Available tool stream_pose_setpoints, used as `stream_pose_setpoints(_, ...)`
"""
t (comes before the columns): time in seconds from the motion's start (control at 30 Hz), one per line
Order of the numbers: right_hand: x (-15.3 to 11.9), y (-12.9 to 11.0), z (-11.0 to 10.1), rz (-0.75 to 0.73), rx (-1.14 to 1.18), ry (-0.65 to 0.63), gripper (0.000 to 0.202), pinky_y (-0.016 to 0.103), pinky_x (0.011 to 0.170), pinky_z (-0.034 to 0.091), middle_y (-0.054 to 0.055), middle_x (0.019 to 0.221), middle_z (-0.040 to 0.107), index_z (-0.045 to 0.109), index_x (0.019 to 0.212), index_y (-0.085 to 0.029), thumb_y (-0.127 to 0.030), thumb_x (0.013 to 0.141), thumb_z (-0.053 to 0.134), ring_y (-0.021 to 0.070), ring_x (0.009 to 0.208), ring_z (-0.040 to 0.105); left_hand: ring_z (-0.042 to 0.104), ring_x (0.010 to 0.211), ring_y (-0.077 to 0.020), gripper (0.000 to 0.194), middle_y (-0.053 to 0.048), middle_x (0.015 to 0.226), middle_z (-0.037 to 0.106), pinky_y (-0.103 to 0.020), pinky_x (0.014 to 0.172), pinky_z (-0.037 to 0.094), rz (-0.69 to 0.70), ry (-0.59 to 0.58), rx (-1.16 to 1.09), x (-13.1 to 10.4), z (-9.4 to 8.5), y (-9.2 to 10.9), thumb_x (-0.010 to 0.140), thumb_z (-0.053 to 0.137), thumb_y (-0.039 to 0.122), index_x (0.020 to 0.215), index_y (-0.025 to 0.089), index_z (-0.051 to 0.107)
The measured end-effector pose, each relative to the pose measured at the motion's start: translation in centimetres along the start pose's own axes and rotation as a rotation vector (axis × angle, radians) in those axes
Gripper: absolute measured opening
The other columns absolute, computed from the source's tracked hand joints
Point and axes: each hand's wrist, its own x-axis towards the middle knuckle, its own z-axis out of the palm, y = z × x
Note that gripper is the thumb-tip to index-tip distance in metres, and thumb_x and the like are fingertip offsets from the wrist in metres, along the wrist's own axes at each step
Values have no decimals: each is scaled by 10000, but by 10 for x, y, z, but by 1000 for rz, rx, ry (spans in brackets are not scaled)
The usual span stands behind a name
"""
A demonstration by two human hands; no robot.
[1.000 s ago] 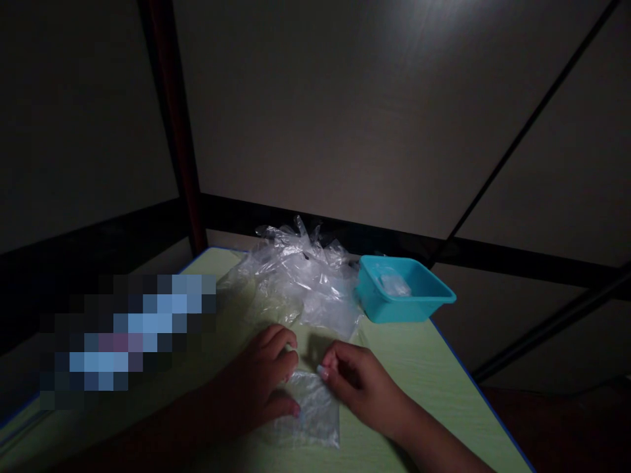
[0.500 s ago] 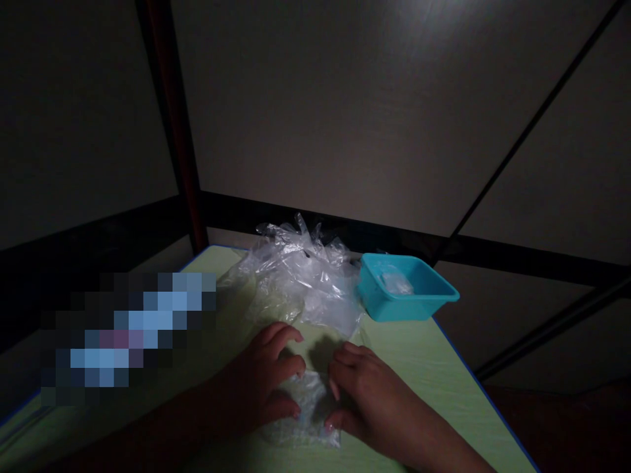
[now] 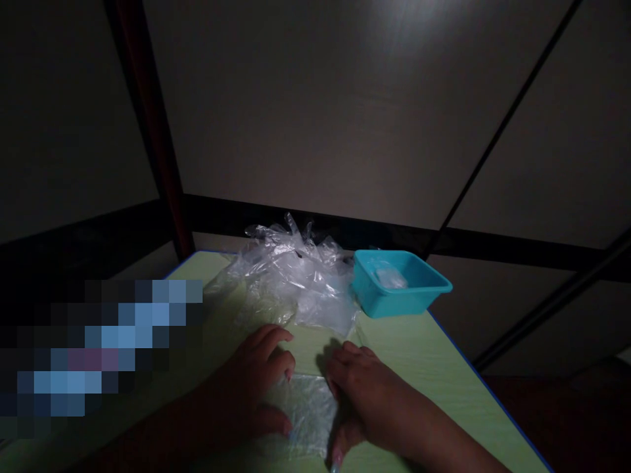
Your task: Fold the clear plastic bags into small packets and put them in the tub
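The right hand [image 3: 367, 394] has shifted its thumb nearward along the clear plastic film [image 3: 309, 410], now smoother; the left hand [image 3: 261, 371] flanks it, both grips wide.

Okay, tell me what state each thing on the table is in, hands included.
Plastic piece: laid flat
Left hand: open, thumb apart from fingers
Right hand: open, at the piece's edge
Plastic heap: crumpled, loose
Teal tub: upright, uncovered
Clear packet: inside tub, apparently folded
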Motion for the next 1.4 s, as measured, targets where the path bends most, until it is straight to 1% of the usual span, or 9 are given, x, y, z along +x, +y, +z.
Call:
stream_pose_setpoints(0.3, 1, 3, -2, 17, -62, -12, 705, 387, 831, 405, 75, 942, 588, 589, 876, -184, -661, 408, 816, 287, 919, 532, 256, 1318, -382, 653, -98, 1442, 338, -500, 1058, 285, 83, 95, 94, -4, 0, 2, 650, 721, 670, 1119, 239, 575)
stream_pose_setpoints(0.4, 1, 3, -2, 5, -74, -8, 734, 402, 867, 397, 92, 983, 590, 608, 940, -175, -645, 419, 823, 294, 953, 526, 241, 1366, -388, 824, -108, 1540, 232, -550, 1092, 217, 285, 24, 119, -6, 10, 15, 761, 574, 718, 1418, 275, 349)
stream_pose_setpoints(0.47, 1, 3, -3, 10, -90, -13, 749, 407, 879, 396, 100, 1003, 587, 613, 965, -168, -627, 416, 835, 293, 957, 525, 343, 1342, -340, 717, -94, 1510, 322, -524, 1103, 224, 422, -75, 143, -7, 20, 21, 896, 494, 595, 1480, 285, 218)
stream_pose_setpoints(0.57, 1, 1, -5, 30, -127, -39, 731, 402, 849, 416, 101, 972, 581, 618, 921, -152, -629, 412, 835, 281, 916, 524, 340, 1357, -279, 568, -67, 1510, 310, -460, 1125, 216, 394, -219, 193, -10, 31, 25, 999, 383, 407, 1502, 265, 161)
stream_pose_setpoints(0.77, 3, 4, -5, 19, -120, -87, 784, 410, 833, 427, 107, 945, 572, 612, 922, -139, -716, 417, 776, 278, 883, 506, 280, 1367, -358, 638, -123, 1502, 292, -543, 1078, 260, 314, -266, 241, -17, 24, 28, 942, 387, 589, 1479, 262, 275)
stream_pose_setpoints(0.97, 4, 4, -5, 39, -125, -86, 792, 433, 865, 417, 122, 963, 573, 611, 908, -138, -732, 408, 767, 296, 907, 500, 258, 1364, -378, 704, -117, 1517, 208, -557, 1052, 294, 186, -254, 158, -29, -11, 35, 877, 482, 635, 1469, 317, 273)
stream_pose_setpoints(1.17, 1, -1, -8, 47, -107, -94, 753, 452, 862, 413, 130, 983, 576, 606, 910, -143, -683, 422, 798, 305, 917, 505, 284, 1342, -390, 709, -72, 1511, 176, -566, 1036, 306, 40, -451, 146, -37, -49, 24, 888, 533, 558, 1465, 346, 179)
stream_pose_setpoints(1.23, 1, -1, -8, 47, -104, -90, 741, 464, 864, 408, 132, 993, 578, 607, 918, -146, -667, 430, 806, 311, 921, 507, 307, 1336, -394, 728, -99, 1505, 198, -570, 1036, 301, -43, -428, 174, -37, -49, 14, 886, 530, 558, 1472, 297, 186)
stream_pose_setpoints(1.4, 1, 1, -7, 30, -86, -68, 737, 467, 858, 407, 137, 996, 583, 614, 922, -151, -663, 428, 807, 328, 929, 515, 211, 1375, -415, 756, -143, 1534, 128, -619, 1060, 198, -72, -95, 220, -27, -23, -10, 894, 551, 492, 1489, 193, 194)
